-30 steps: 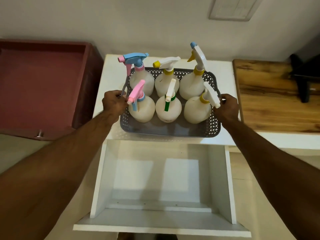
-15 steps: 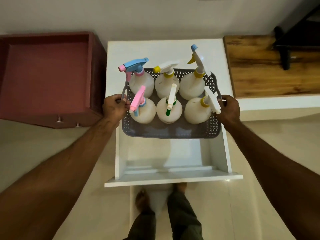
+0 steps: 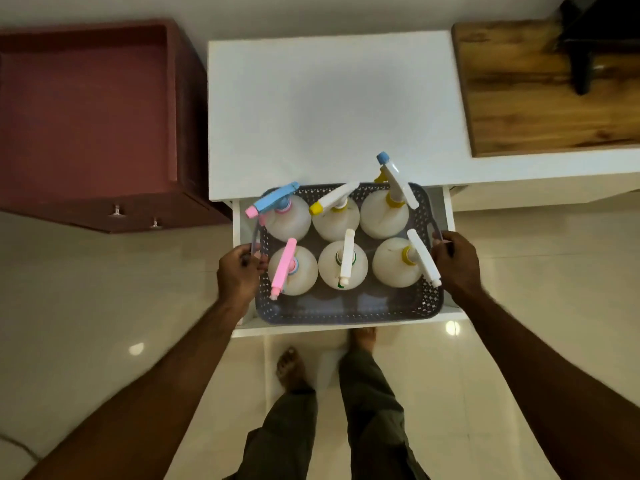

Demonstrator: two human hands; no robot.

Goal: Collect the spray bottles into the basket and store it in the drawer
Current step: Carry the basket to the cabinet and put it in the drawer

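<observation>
A grey perforated basket (image 3: 346,308) holds several white spray bottles, among them one with a pink trigger (image 3: 292,271) and one with a blue trigger (image 3: 289,216). The basket sits low inside the open white drawer (image 3: 237,216), nearly filling it. My left hand (image 3: 239,275) grips the basket's left handle. My right hand (image 3: 455,263) grips its right handle. Both hands are at the drawer's side walls.
The white cabinet top (image 3: 329,105) lies bare above the drawer. A dark red cabinet (image 3: 93,116) stands to the left, a wooden surface (image 3: 540,91) with a black object to the right. My feet (image 3: 292,368) stand on the glossy floor below the drawer front.
Both hands have carried the basket off the cabinet top, toward me and down into the open drawer. The view has tilted further downward.
</observation>
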